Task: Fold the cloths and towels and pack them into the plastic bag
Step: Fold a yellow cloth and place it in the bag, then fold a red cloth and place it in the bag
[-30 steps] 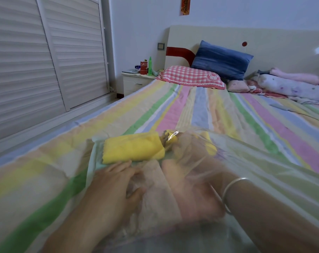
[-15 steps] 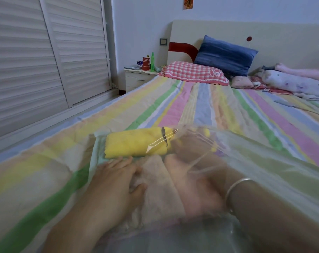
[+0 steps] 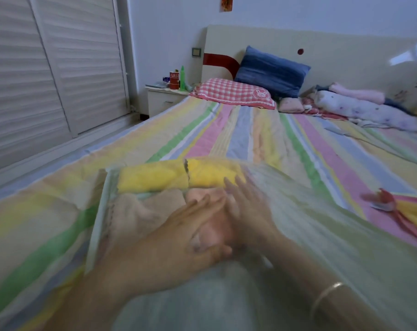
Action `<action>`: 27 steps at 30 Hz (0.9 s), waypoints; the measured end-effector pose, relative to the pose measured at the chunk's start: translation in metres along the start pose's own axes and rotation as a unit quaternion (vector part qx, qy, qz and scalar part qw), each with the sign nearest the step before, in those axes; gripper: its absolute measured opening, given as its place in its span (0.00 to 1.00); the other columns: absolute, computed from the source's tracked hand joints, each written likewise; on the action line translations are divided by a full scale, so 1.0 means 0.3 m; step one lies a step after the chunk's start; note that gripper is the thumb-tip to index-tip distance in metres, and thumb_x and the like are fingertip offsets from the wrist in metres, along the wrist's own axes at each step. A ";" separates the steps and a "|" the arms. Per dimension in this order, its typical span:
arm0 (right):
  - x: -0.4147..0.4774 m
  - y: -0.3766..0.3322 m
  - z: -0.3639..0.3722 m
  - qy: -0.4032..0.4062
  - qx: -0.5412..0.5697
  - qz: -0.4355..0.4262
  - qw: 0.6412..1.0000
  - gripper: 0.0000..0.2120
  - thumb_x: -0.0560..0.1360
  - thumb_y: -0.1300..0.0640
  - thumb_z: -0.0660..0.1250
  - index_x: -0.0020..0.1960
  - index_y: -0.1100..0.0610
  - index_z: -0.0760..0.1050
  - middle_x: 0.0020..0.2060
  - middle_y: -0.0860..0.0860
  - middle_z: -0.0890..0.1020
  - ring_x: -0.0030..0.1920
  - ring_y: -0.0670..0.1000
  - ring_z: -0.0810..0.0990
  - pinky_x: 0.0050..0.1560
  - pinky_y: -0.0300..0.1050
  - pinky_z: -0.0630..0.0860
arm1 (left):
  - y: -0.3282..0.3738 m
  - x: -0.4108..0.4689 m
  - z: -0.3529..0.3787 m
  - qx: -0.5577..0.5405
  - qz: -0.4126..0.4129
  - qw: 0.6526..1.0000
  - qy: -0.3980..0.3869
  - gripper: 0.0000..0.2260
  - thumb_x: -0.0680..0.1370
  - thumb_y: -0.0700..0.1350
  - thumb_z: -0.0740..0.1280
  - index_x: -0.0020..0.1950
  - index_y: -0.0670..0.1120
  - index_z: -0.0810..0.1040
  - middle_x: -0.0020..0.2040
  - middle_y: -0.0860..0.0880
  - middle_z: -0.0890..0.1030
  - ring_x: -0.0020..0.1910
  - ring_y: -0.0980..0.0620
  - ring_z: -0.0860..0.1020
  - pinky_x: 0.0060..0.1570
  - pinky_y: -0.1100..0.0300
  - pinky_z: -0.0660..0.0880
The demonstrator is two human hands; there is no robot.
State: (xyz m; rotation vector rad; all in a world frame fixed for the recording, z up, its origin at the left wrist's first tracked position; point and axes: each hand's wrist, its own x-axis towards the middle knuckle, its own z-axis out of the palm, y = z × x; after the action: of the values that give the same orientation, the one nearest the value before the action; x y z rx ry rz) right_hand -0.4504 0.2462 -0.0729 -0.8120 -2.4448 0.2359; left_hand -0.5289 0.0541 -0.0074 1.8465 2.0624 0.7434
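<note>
Fingers (image 3: 204, 207) of your left hand (image 3: 169, 247) are stretched out straight and close together, pointing across toward the right, and they hold nothing; they lie over the pink cloth (image 3: 211, 231) in the near middle of the bed (image 3: 238, 130). Your right hand (image 3: 250, 218) is flat too, its fingers (image 3: 231, 185) straight and slightly spread, their tips reaching the right end of the yellow towel (image 3: 155, 177). Both hands are blurred, and where they cross I cannot tell whether they touch each other. The yellow towel is rolled into a long bundle lying crosswise, on the far side of the other cloths. A beige cloth (image 3: 140, 211) lies just beside it on the near side, left of the pink one. The clear plastic bag (image 3: 291, 197) lies flat on the bed around these things and spreads out to the right; whether your right hand is inside it or on top of it is not clear. A thin bracelet (image 3: 326, 297) sits on your right wrist. Near the right edge of the bed lies a red and yellow cloth (image 3: 408, 211), well apart from the bag. At the head of the bed a checked pillow (image 3: 233, 93) lies in front of a blue pillow (image 3: 272, 70).
</note>
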 end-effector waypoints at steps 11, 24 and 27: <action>-0.574 0.183 -0.356 -0.083 -0.131 0.159 0.975 0.35 0.68 0.37 0.51 0.70 0.52 0.70 0.69 0.58 0.71 0.66 0.66 0.73 0.67 0.60 0.57 | 0.157 -0.370 0.421 0.294 0.058 0.953 0.032 0.22 0.84 0.54 0.43 0.74 0.48 0.61 0.65 0.50 0.78 0.69 0.46 0.70 0.67 0.50 0.56; -1.092 0.069 -0.665 -0.188 -0.065 0.092 0.976 0.29 0.80 0.41 0.46 0.64 0.61 0.73 0.61 0.58 0.79 0.64 0.51 0.77 0.59 0.43 0.74 | 0.435 -0.527 0.404 0.242 0.022 0.970 0.006 0.35 0.76 0.71 0.38 0.54 0.53 0.78 0.53 0.57 0.83 0.55 0.56 0.79 0.55 0.59 0.63; -1.185 0.088 -0.756 -0.258 0.014 0.029 0.966 0.19 0.76 0.48 0.49 0.53 0.56 0.75 0.51 0.55 0.81 0.58 0.39 0.74 0.57 0.41 0.71 | 0.610 -0.438 0.418 0.175 0.020 0.983 0.048 0.25 0.76 0.65 0.49 0.47 0.51 0.79 0.47 0.53 0.81 0.49 0.53 0.79 0.46 0.57 0.70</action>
State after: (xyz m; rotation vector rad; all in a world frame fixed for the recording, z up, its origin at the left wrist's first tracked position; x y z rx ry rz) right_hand -0.0751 0.0539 -0.0503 -0.8967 -2.8901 0.5646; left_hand -0.2904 -0.0408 -0.0300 2.0745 2.3479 0.5120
